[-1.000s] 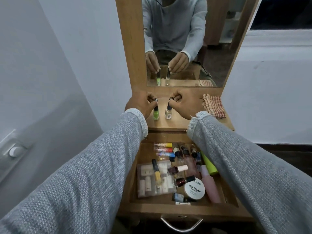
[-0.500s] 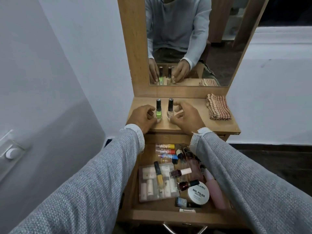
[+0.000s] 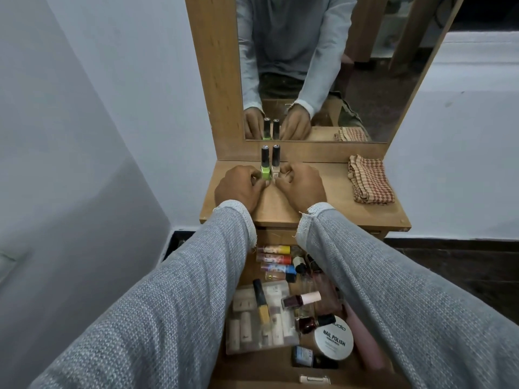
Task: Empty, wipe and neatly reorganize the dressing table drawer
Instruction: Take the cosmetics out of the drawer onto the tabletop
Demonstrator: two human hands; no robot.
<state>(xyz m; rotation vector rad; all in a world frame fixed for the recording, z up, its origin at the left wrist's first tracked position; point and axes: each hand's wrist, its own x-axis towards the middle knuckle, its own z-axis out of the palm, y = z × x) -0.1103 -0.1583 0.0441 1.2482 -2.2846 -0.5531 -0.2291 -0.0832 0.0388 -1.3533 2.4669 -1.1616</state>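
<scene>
Two nail polish bottles with black caps stand upright side by side on the wooden tabletop (image 3: 331, 203) in front of the mirror. My left hand (image 3: 238, 190) pinches the base of the green bottle (image 3: 264, 170). My right hand (image 3: 303, 189) pinches the base of the clear bottle (image 3: 275, 169). Below, the open drawer (image 3: 252, 370) holds several cosmetics: coloured lip balm tubes (image 3: 273, 250), a clear plastic box (image 3: 252, 335), a dark red polish bottle (image 3: 300, 300), a white "NAIL POLISH" jar (image 3: 333, 339) and a pink bottle (image 3: 363, 346). My sleeves hide the drawer's sides.
A folded red-checked cloth (image 3: 369, 179) lies at the right of the tabletop. The mirror (image 3: 365, 80) rises behind the bottles and reflects my hands. White walls flank the table; dark floor lies to the right.
Both hands have brought the two bottles down from the air onto the tabletop and slid them together until they touch. The hands have drawn closer to each other.
</scene>
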